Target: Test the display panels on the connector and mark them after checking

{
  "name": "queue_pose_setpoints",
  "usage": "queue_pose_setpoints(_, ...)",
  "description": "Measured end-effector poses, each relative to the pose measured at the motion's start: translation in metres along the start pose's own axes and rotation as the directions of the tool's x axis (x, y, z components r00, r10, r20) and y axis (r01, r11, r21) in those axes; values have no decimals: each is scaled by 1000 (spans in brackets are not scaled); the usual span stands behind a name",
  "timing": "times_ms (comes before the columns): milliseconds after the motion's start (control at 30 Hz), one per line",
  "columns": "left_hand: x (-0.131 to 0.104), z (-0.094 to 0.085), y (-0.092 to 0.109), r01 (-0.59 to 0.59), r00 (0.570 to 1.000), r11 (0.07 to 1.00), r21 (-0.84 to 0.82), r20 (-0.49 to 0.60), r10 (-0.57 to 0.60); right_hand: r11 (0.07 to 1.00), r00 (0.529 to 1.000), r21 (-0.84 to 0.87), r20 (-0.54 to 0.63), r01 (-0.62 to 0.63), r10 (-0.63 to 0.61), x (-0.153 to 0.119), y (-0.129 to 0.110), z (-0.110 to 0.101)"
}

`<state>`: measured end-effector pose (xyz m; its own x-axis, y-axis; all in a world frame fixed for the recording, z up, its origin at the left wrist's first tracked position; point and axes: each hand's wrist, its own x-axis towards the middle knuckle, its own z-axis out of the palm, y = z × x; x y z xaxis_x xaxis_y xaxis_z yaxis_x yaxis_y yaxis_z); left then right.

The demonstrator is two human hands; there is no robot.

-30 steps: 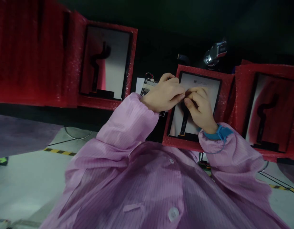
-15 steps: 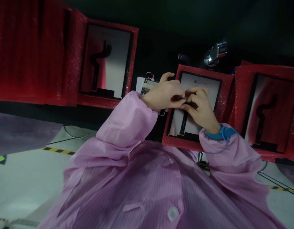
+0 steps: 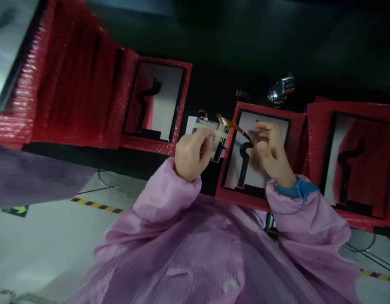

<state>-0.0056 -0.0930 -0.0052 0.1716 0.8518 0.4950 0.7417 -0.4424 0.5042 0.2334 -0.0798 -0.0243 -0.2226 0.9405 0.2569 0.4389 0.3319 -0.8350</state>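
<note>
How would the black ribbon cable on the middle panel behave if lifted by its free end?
The ribbon cable is thin, flat and S-curved, so it would probably flex and flop rather than hold shape. It looks very light. Its lower end seems fixed to the panel, so a hard pull by the right hand might crease or tear it.

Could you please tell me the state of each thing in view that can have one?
Left hand: loosely curled over the small taped circuit board.
Right hand: open above the middle display panel.
Orange flex ribbon: lifted off the panel.
Middle red padded tray: holding that panel.
Blue wrist strap: worn.
</note>
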Motion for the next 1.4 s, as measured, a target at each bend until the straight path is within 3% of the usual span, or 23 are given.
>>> queue_pose_setpoints(100,-30,3,-3,-96,972,971,219,232,44,999,999,8,-38,-38,38,-1,-2,-3)
queue_pose_setpoints(200,-44,9,-6,-190,921,925,329,387,51,1000,998,5,-52,-23,23,-2,-3,-4)
queue_pose_setpoints(467,-40,8,-5,-220,883,915,339,469,38,1000,997,6,-74,-25,25,-3,-5,-4)
queue_pose_setpoints(800,-39,7,-2,-294,879,863,411,471,75,1000,994,-8,-112,-22,21,-3,-3,-3)
queue_pose_setpoints(1000,-39,9,-3,-219,882,895,388,471,11,988,972,-151,-234,-43,6,-6,-11,-12)
queue_pose_setpoints(1100,-45,13,6,-123,944,946,301,330,18,941,943,-298,-327,-158,55,-29,-25,-17)
queue_pose_setpoints(1200,-55,18,25,-75,982,987,140,180,49,853,931,-432,-332,-293,151,-66,-41,-14)
queue_pose_setpoints(1300,-65,24,42,-83,977,996,39,201,74,771,895,-477,-353,-422,272,-97,-49,-3)
queue_pose_setpoints(1400,-72,28,48,-94,971,995,15,222,89,757,846,-417,-414,-504,335,-109,-44,8)
